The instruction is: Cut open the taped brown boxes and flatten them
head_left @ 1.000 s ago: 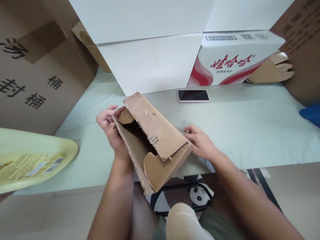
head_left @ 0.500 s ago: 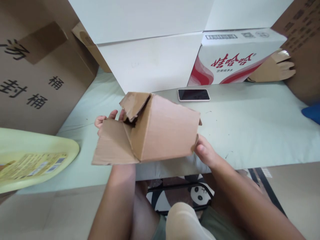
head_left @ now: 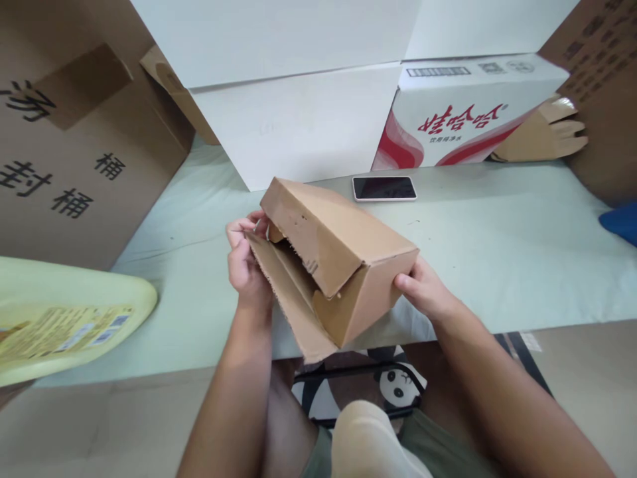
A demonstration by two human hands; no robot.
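A small brown cardboard box (head_left: 343,226) is held tilted above the near edge of the table, its torn-edged flaps parted along the side facing me. My left hand (head_left: 247,255) grips the box at its far left corner, thumb against the outside of the lower flap and fingers partly hidden behind the cardboard. At the right end, my right hand (head_left: 423,285) is closed on the box, with the thumb on the end panel and the other fingers out of sight behind it. Inside, only shadow and bare cardboard can be made out.
A phone (head_left: 384,188) lies behind the box on the green cloth-covered table (head_left: 497,265). White cartons (head_left: 308,126) and a red-and-white carton (head_left: 448,126) stand at the back. Large brown boxes (head_left: 74,166) flank both sides. A yellow package (head_left: 74,325) is at left, a blue object (head_left: 620,226) at right.
The box has been turned, so its torn flaps and dark opening now face me. My left hand has shifted right and its thumb has come into view; my right hand has moved slightly right.
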